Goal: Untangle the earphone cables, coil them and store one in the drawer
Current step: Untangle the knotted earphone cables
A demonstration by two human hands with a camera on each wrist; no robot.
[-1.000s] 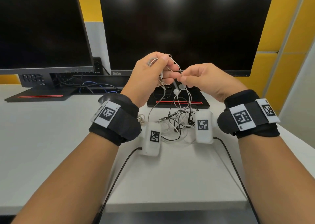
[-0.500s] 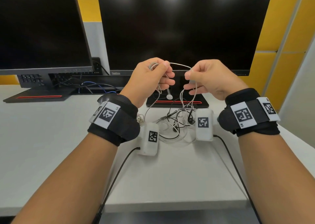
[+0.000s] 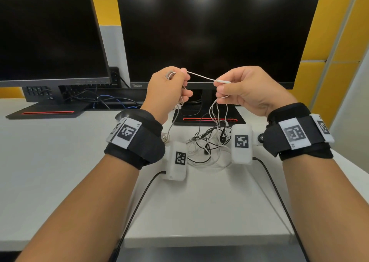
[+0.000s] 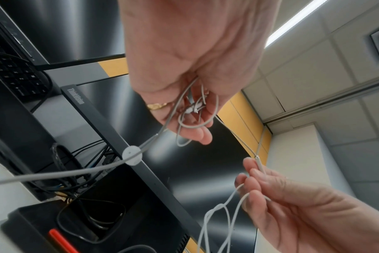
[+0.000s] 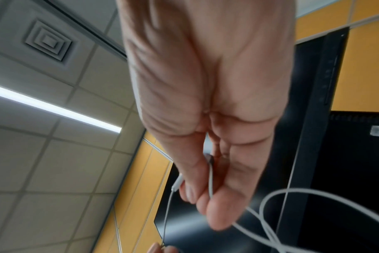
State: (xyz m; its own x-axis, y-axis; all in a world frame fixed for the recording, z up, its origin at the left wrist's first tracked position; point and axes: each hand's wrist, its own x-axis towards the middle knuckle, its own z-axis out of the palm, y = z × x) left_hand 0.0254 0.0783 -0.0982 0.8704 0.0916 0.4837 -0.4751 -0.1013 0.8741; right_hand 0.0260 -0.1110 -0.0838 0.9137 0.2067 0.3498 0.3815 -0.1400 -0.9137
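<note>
A white earphone cable (image 3: 201,76) stretches taut between my two raised hands in front of the middle monitor. My left hand (image 3: 171,88) grips a small bundle of its loops (image 4: 195,111); a round white slider (image 4: 132,155) hangs on the strand below. My right hand (image 3: 235,88) pinches the cable's slim white remote (image 3: 222,80) between thumb and fingers (image 5: 177,184), with more white loops (image 3: 218,110) hanging down. These strands run into a tangle of white and black earphone cables (image 3: 207,144) lying on the white desk (image 3: 60,158). No drawer is in view.
Two dark monitors (image 3: 215,26) stand at the back on black bases (image 3: 207,120) with red stripes. A keyboard and loose blue and black leads (image 3: 111,100) lie under the left monitor (image 3: 48,30). The desk's front edge (image 3: 199,239) is near me. Yellow wall panels (image 3: 339,42) are right.
My hands have drawn apart sideways, from almost touching to well separated. The white cable between them has gone from slack loops to a taut line.
</note>
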